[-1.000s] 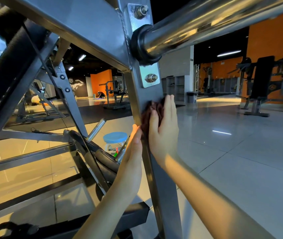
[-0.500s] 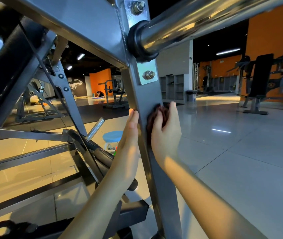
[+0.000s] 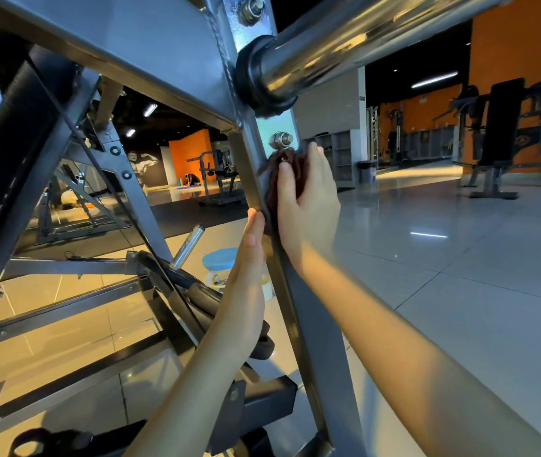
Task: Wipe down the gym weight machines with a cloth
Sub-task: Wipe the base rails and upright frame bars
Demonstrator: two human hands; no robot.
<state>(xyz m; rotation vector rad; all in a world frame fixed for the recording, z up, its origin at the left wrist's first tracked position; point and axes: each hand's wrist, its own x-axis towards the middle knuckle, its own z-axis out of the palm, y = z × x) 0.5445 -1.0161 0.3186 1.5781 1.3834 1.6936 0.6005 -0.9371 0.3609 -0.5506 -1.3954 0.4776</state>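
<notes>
Under the bolt (image 3: 281, 139), our right hand (image 3: 310, 206) grips the cloth (image 3: 298, 174) against the post (image 3: 318, 364) while our left hand (image 3: 247, 268) lies flat, fingers straight, on its edge; wiping higher, we could snag the cloth on the bolt's threads.

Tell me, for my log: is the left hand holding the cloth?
No, the right hand holds the dark red cloth against the steel upright; the left hand touches metal.
</notes>
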